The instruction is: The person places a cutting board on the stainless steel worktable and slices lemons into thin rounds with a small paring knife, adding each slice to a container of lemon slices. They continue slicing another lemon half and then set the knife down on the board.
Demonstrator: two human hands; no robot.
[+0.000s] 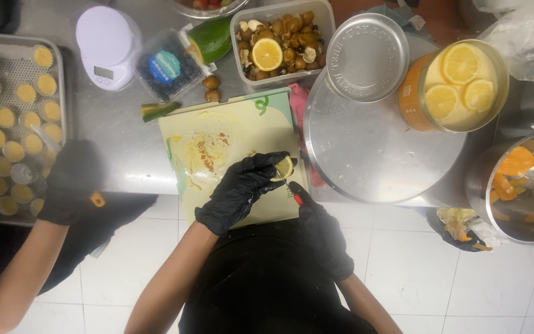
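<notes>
Lemon slice (283,167) sits pinched in the left hand (242,188), over the near right corner of the board (230,148) on the desk (125,148). That hand's grip is closed on the slice by the fingertips. The right hand (322,238), just right of the board's near edge, is closed on a small red-handled knife (294,195) whose tip meets the slice. The slice looks light, wet and slippery, with soft pulp that tears easily; the firmer rind is probably the best place to hold it. Beyond the board stands a tub (282,40) of nuts topped with another lemon slice. Left of the board, another person's gloved hand (72,182) hovers by a tray (13,124) of small tarts.
</notes>
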